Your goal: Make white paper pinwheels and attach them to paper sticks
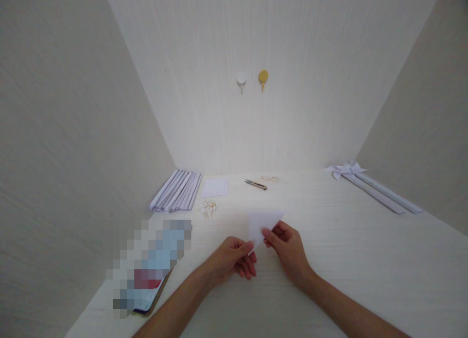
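The paper [259, 222] is on the near side of the snips [256, 184]; the left hand [234, 260] pinches its low corner, the right hand [288, 248] its slanted edge. Light, even pressure should keep that edge crisp.

Seemingly a craft nook within pale streaked walls [204, 109]: on the whitish tabletop [358, 250], slim metal snips [255, 184] lie beyond the gripped white paper triangle [257, 222], narrow white paper sticks [176, 191] farther left.
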Demonstrator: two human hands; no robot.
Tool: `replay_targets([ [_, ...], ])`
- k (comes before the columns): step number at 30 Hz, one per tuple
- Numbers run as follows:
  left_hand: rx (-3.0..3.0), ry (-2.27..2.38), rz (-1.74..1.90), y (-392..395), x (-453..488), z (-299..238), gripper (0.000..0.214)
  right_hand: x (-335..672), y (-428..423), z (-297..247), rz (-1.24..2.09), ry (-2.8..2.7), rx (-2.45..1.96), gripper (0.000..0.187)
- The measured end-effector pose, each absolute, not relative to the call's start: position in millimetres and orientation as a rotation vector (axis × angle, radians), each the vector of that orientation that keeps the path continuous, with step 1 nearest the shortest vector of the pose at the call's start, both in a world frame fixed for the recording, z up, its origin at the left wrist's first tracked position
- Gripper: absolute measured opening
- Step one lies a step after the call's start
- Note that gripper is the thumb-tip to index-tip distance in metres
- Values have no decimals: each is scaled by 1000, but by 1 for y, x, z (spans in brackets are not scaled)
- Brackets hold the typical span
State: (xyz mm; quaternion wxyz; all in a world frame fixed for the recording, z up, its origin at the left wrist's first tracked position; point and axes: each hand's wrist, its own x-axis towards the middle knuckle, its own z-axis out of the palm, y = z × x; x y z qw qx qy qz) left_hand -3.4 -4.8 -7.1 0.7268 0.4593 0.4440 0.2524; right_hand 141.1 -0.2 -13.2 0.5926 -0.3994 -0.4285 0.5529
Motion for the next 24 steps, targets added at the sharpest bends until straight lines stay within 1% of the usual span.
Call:
replay_targets([
  [17,1020,991,576,-7,-2,-6,44,142,-2,-13,1266,-1001,-951,22],
  [24,1029,1002,575,-7,-2,-6,42,142,-2,-12,1250,-1013,-956,19],
])
